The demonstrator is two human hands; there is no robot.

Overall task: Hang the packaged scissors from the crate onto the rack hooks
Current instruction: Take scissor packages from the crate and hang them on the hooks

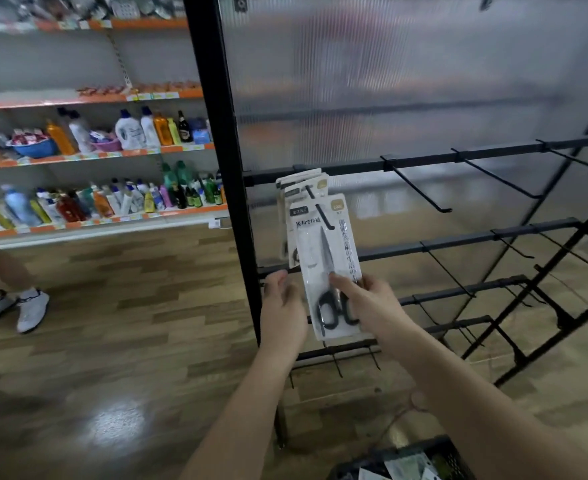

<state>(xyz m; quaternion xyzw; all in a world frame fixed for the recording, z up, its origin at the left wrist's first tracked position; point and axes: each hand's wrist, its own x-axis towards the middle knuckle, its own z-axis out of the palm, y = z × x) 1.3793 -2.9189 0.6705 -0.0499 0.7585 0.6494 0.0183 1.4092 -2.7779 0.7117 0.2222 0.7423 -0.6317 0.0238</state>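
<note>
A black metal rack (424, 161) with rows of long hooks stands in front of me. Its top-left hook (320, 211) carries several packaged scissors. The front pack (327, 268), white card with black-handled scissors, hangs on that hook. My right hand (368, 303) grips the pack's lower right side, thumb across its front. My left hand (282, 299) hovers just left of the pack with fingers loosely curled, holding nothing. The black crate (406, 460) sits at the bottom edge with more packs inside.
Other hooks (420, 188) on the rack to the right are bare. A translucent ribbed panel (406, 81) backs the rack. Store shelves (95, 157) with bottles fill the left. A person's legs and white shoes (12, 308) stand on the wooden floor at far left.
</note>
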